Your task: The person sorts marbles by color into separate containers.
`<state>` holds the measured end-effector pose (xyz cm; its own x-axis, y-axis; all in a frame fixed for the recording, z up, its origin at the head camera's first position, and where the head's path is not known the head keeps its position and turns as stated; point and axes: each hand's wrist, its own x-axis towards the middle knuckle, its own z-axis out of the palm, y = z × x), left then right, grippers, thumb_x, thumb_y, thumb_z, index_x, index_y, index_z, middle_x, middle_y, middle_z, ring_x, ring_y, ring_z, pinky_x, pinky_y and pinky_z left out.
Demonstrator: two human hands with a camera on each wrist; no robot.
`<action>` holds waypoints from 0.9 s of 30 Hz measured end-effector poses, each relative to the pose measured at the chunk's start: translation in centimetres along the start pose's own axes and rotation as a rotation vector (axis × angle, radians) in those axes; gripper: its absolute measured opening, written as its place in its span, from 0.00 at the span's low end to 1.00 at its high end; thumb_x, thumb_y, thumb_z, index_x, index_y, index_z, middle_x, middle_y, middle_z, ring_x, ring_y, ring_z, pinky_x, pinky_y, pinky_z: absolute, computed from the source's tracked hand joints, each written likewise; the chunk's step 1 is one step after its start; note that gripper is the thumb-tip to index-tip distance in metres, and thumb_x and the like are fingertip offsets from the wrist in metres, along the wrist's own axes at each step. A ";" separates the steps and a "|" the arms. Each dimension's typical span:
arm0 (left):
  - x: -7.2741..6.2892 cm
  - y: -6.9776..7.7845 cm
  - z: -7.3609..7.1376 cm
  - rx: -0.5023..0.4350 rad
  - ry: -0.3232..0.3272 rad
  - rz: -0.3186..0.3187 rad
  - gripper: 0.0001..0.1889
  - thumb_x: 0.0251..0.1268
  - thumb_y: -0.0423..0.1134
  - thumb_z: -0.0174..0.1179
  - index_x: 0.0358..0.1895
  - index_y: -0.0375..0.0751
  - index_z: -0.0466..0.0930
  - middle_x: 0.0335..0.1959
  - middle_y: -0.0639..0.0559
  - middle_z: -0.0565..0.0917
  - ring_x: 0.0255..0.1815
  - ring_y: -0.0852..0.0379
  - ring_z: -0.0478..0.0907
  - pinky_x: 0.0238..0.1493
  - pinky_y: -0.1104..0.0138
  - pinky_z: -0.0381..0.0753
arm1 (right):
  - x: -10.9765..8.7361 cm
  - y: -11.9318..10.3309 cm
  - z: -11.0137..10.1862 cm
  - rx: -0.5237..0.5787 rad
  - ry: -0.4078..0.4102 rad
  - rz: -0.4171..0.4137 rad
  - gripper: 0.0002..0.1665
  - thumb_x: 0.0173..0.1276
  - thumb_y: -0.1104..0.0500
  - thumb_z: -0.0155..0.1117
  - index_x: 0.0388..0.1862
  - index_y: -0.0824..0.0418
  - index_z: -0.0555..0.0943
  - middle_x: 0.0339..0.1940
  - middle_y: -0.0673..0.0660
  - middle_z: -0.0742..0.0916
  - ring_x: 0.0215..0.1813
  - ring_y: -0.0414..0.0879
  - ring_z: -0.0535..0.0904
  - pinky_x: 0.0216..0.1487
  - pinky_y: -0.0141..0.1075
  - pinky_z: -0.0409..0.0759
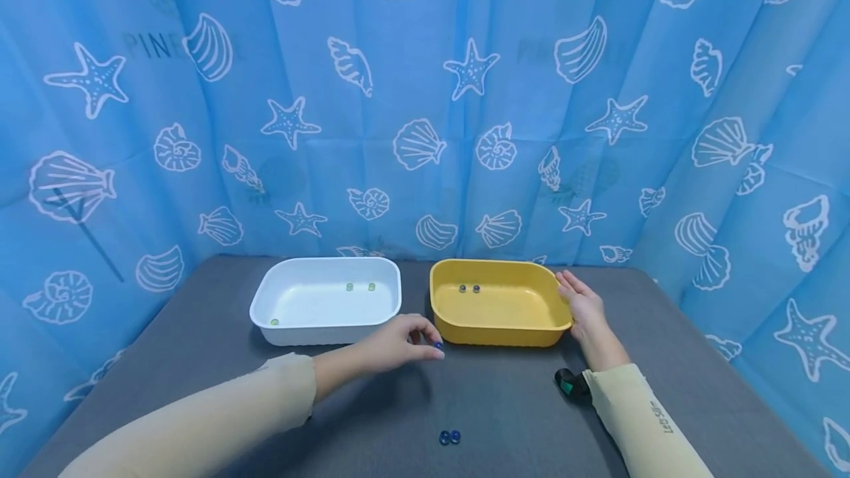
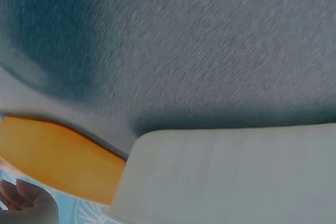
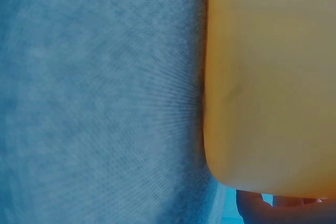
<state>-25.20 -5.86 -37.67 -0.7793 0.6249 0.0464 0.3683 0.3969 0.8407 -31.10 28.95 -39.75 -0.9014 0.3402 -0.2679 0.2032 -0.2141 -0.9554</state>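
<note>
My left hand (image 1: pixel 401 341) pinches a dark blue glass marble (image 1: pixel 438 345) between thumb and fingertips, in front of the gap between the two basins. On the grey cloth nearer to me lie two more blue marbles (image 1: pixel 450 437), side by side. At the right end of the yellow basin (image 1: pixel 508 336), my right hand (image 1: pixel 586 308) holds its rim. Two dark marbles (image 1: pixel 469 288) rest inside that basin. The white basin (image 1: pixel 312 336) on the left contains a few pale green marbles (image 1: pixel 361 287). Part of the left hand (image 2: pixel 31 203) shows low in the left wrist view.
A grey cloth (image 1: pixel 505 404) covers the table under both basins. Behind it hangs a blue curtain (image 1: pixel 425 102) with white shells and starfish. A black strap with a green patch (image 1: pixel 572 386) is at the right wrist.
</note>
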 end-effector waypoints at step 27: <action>5.1 1.0 0.5 -0.112 0.229 -0.119 0.12 0.62 0.40 0.67 0.44 0.37 0.82 0.35 0.52 0.80 0.39 0.56 0.74 0.44 0.67 0.80 | -0.1 0.0 0.3 0.001 0.028 -0.005 0.31 0.79 0.62 0.45 0.78 0.54 0.55 0.76 0.53 0.63 0.76 0.46 0.56 0.72 0.38 0.56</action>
<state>-28.52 -1.99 -36.85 -0.9127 0.4051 0.0540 0.2192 0.3738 0.9012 -31.14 28.68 -39.67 -0.8913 0.3669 -0.2663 0.1982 -0.2128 -0.9568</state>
